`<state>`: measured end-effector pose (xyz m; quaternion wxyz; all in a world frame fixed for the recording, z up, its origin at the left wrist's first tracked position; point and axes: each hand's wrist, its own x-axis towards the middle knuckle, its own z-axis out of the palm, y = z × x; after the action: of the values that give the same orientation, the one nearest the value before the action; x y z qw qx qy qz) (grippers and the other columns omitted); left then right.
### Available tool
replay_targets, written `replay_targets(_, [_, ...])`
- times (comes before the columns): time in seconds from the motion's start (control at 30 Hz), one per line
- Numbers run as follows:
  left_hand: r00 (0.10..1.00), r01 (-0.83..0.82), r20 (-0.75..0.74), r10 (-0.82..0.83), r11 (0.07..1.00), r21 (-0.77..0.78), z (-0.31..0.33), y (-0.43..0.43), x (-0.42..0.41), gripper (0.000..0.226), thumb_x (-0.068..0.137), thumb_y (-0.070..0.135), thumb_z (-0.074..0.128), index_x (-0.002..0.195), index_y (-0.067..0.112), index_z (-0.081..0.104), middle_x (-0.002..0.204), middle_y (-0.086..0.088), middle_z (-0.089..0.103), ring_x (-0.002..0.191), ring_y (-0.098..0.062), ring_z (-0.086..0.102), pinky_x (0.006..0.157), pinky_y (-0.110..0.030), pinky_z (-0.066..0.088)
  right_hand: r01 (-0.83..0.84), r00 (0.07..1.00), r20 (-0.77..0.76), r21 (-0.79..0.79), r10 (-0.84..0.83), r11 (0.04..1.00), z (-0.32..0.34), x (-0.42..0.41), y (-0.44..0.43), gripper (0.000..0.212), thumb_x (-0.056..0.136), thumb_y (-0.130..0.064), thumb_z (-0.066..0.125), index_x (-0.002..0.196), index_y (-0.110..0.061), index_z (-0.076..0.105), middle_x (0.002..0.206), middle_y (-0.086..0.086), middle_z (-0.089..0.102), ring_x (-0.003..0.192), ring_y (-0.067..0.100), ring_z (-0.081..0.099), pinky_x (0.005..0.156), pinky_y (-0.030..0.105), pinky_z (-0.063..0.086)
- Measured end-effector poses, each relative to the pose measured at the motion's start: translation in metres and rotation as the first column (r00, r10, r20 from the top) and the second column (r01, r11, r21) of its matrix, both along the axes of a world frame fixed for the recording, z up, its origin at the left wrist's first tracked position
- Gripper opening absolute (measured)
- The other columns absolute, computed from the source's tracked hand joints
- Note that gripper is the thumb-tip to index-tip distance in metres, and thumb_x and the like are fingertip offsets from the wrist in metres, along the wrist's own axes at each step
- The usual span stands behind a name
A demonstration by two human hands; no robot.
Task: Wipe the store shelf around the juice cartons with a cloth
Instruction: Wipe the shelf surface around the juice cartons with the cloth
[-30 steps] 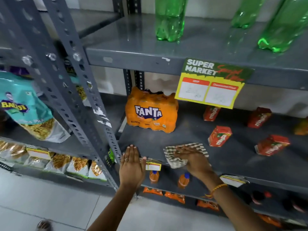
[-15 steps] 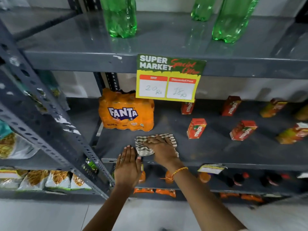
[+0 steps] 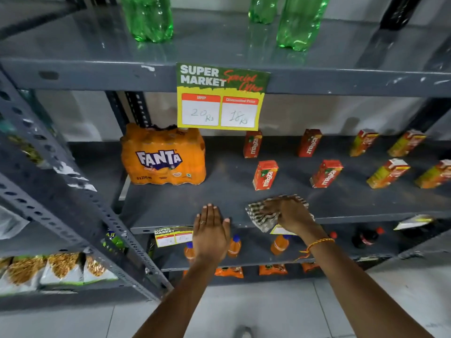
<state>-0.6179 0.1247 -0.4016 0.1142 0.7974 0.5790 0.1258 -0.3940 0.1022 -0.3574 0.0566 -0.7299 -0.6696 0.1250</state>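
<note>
A checked cloth (image 3: 262, 217) lies at the front edge of the grey metal shelf (image 3: 170, 208). My right hand (image 3: 289, 213) presses down flat on the cloth. My left hand (image 3: 211, 230) rests flat on the shelf's front edge, fingers together, holding nothing. Several red Maaza juice cartons stand on the shelf beyond the cloth; the nearest one (image 3: 264, 175) is just behind my right hand, another (image 3: 325, 173) to its right. More cartons in yellow and red (image 3: 388, 173) stand farther right.
An orange Fanta multipack (image 3: 163, 158) stands at the shelf's left. A yellow price sign (image 3: 220, 98) hangs from the shelf above, which holds green bottles (image 3: 148, 18). Small orange bottles (image 3: 279, 243) stand on the shelf below. A slotted steel upright (image 3: 61, 191) crosses the left.
My right hand has slid the cloth to the right along the front of the shelf, now below the nearest red carton. My left hand stays on the shelf edge. The view has shifted right.
</note>
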Motion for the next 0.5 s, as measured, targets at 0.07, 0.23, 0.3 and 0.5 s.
replay_targets(0.07, [1.0,0.005,0.002,-0.005,1.0,0.001,0.0,-0.002,0.011,0.074,0.088,0.042,0.001,0.137,0.001,0.036,0.146,-0.017,0.036,0.137,-0.027,0.027,0.113,-0.039,0.015,0.014,0.998,-0.056,0.162,-0.005,0.987,0.007,-0.001,0.001,0.044,0.08,-0.006,0.048,0.112,-0.025,0.071,0.126,0.0,0.067,0.12,0.02,0.059,0.109,0.031,0.04])
replay_targets(0.23, [0.998,-0.035,0.058,0.035,0.999,0.002,-0.008,0.0,0.015,0.067,0.089,0.037,0.011,0.127,-0.003,0.05,0.135,-0.02,0.049,0.13,-0.032,0.04,0.107,-0.045,0.028,-0.141,0.986,-0.062,0.218,0.157,0.966,-0.007,-0.027,0.016,0.059,0.073,0.004,0.055,0.12,-0.03,0.064,0.132,-0.003,0.062,0.129,0.024,0.05,0.117,0.038,0.027])
replay_targets(0.3, [0.996,-0.057,0.063,0.056,0.998,0.014,-0.01,0.001,0.016,0.06,0.09,0.032,0.02,0.12,-0.005,0.057,0.127,-0.022,0.056,0.122,-0.035,0.048,0.101,-0.049,0.035,-0.268,0.963,-0.012,0.086,0.27,0.959,-0.019,-0.025,0.018,0.057,0.081,-0.006,0.059,0.129,-0.035,0.055,0.144,-0.008,0.05,0.137,0.02,0.039,0.118,0.034,0.016])
replay_targets(0.5, [0.978,-0.202,0.059,0.198,0.977,0.068,-0.008,-0.018,0.053,0.067,0.097,0.039,0.014,0.114,-0.007,0.06,0.12,-0.024,0.06,0.115,-0.037,0.054,0.095,-0.052,0.041,-0.368,0.929,-0.016,0.055,0.369,0.928,-0.021,0.034,0.008,0.053,0.089,-0.008,0.051,0.135,-0.035,0.049,0.15,-0.01,0.042,0.142,0.015,0.029,0.12,0.031,0.01])
